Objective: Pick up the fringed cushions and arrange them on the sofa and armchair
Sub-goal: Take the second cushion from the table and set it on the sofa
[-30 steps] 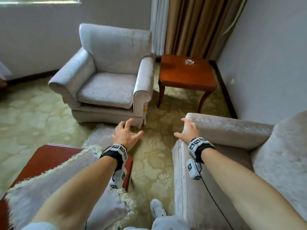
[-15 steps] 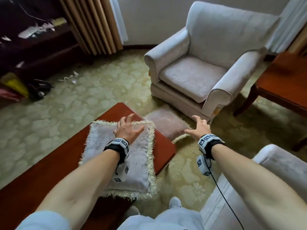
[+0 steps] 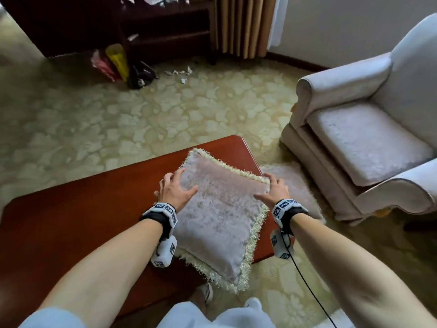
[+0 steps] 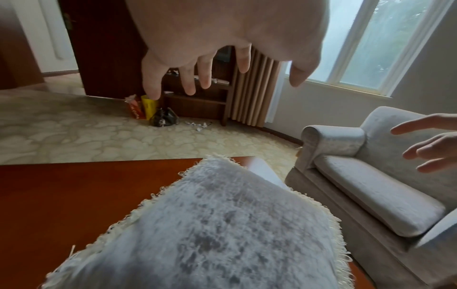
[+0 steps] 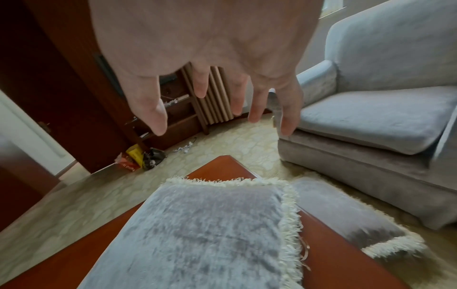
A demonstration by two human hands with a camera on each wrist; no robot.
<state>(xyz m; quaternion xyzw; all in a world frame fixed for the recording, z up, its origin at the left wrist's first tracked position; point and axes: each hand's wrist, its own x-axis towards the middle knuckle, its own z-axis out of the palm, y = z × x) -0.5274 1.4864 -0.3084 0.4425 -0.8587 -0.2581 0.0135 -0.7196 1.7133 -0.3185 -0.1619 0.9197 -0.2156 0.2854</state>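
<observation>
A grey cushion (image 3: 220,209) with a cream fringe lies flat on the red-brown coffee table (image 3: 82,209), at its right end. My left hand (image 3: 176,188) hovers with spread fingers over the cushion's left edge. My right hand (image 3: 272,188) is spread at its far right corner. In the wrist views the left hand (image 4: 210,84) and right hand (image 5: 222,109) are open above the cushion (image 4: 222,224) (image 5: 205,224), holding nothing. A second fringed cushion (image 3: 290,183) (image 5: 346,211) lies on the carpet between the table and the grey armchair (image 3: 369,143).
A dark wooden shelf unit (image 3: 153,27) and brown curtain (image 3: 243,24) stand at the back. Bags (image 3: 118,62) and paper scraps (image 3: 182,73) lie on the patterned carpet. My shoe (image 3: 205,292) is beside the table's near edge.
The view has swung left, away from the sofa arm and side table, to the coffee table. Both hands have come down to the sides of the cushion on it.
</observation>
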